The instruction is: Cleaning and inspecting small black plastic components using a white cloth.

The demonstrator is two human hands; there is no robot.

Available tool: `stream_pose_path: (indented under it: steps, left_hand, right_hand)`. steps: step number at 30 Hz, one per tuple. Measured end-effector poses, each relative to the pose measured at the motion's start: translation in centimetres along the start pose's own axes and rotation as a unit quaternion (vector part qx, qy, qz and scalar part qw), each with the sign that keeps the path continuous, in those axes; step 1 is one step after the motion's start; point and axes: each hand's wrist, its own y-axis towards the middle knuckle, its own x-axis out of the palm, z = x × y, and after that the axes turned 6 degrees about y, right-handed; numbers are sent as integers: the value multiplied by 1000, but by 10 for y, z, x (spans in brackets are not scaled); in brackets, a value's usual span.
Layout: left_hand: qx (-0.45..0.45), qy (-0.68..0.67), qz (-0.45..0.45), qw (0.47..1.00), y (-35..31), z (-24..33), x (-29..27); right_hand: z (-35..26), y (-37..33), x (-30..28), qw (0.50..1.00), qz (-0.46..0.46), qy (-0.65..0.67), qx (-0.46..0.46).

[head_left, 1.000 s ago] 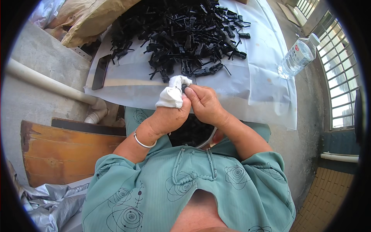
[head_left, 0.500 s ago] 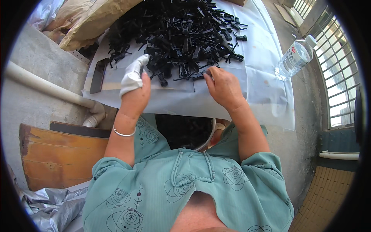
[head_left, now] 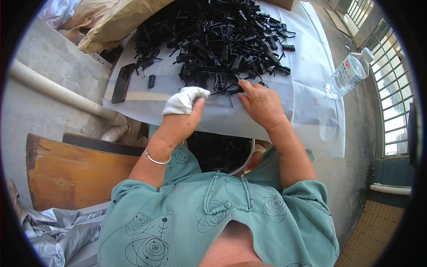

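A heap of black plastic parts (head_left: 222, 49) with thin sticks jutting out covers the far middle of the table. At its near edge my right hand (head_left: 263, 104) is bent, thumb and index finger closing on the end of a black plastic part (head_left: 235, 91). My left hand (head_left: 186, 106) wears a white cloth covering (head_left: 180, 102) over its fingers, with the thumb bare. It is to the left of that part, its fingertips blurred, and I cannot see whether they hold anything. One short black piece (head_left: 151, 81) lies apart on the sheet, left of the heap.
A white plastic sheet (head_left: 307, 102) covers the table. A phone (head_left: 122, 84) lies at the left edge and a clear water bottle (head_left: 348, 75) stands at the right. Brown paper (head_left: 120, 26) bulges at the back left. Below the table edge, a round container (head_left: 251, 153) holds dark things.
My left hand has moved right, toward my right hand. The short black piece now shows where the left hand was. My right hand stays by the same part; the view has shifted slightly.
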Motion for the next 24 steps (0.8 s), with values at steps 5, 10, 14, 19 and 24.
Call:
stream_pose_path:
  steps: [5,10,14,19,24]
  left_hand:
    - [14,136,162,977,9,-42,-24]
    - [-136,395,25,908,70,-150,-97]
    - [-308,319,-108,890,135,-164,-99]
    - [-237,295,-32,925,181,-192,-83]
    - [-182,-73,17,981,215,-170,-35]
  right_hand:
    - [1,5,3,998,-26,-45,25]
    - [-7,2,4,999,-18,-39,10]
    - [-5,3,6,999,-25,-37,-4]
    - [-4,1,7,999,-26,-31,-6]
    - [-6,3,5,999,-34,-18,11]
